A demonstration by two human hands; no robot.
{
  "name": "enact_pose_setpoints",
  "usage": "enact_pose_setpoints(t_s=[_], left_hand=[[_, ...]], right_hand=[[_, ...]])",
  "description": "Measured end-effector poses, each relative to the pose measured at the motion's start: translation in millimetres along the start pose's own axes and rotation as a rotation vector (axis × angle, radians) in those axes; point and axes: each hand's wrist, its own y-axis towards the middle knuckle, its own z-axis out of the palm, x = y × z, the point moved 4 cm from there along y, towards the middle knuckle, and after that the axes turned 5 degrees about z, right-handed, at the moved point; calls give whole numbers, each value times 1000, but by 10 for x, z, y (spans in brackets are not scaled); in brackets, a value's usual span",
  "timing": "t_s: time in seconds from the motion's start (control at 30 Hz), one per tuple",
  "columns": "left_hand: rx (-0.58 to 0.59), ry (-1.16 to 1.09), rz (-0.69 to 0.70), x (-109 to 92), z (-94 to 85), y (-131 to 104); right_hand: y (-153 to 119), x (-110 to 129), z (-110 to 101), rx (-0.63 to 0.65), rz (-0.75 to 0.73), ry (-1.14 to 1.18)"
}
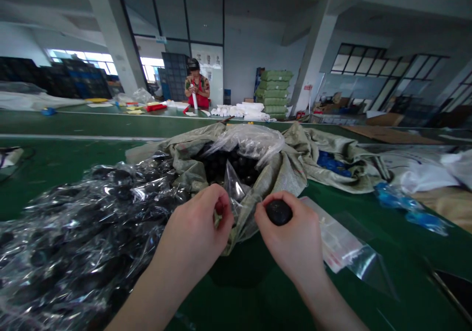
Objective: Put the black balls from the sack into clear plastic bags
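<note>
My right hand (291, 227) is wrapped round a round black ball (279, 212), whose top shows between thumb and forefinger. To its left, my left hand (210, 218) pinches a clear plastic bag (234, 181) that stands up pointed above the fingertips. Behind both hands lies an open woven sack (285, 173) full of black balls (245, 166), with clear plastic (254, 139) over its far rim. A large heap of black items in clear bags (92, 227) spreads to the left. Flat clear bags (335, 237) lie right of my right hand.
A second woven sack (354, 173) holding blue items (334, 164) lies at the right, near blue pieces in clear plastic (409, 208). A dark flat object (455, 289) sits at the right edge. Across the green table (92, 149) a person (197, 87) handles a white item.
</note>
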Motion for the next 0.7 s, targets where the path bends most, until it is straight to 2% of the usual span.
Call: enact_pose_setpoints(t_s=[0.2,0.4,0.53,0.63,0.7], left_hand=[[-131,26,21,27,-93,22],[-163,87,52,2,-120,19],[-118,196,-14,85,27,72],[-32,274,-70,189,224,120],[30,309,-112,257,356,140]], right_hand=[[46,-36,-17,9,-2,-30],[24,-42,26,50,-23,3],[52,-124,177,117,-34,-47],[77,-227,300,193,-25,-86],[77,-270,337,235,-13,-7]])
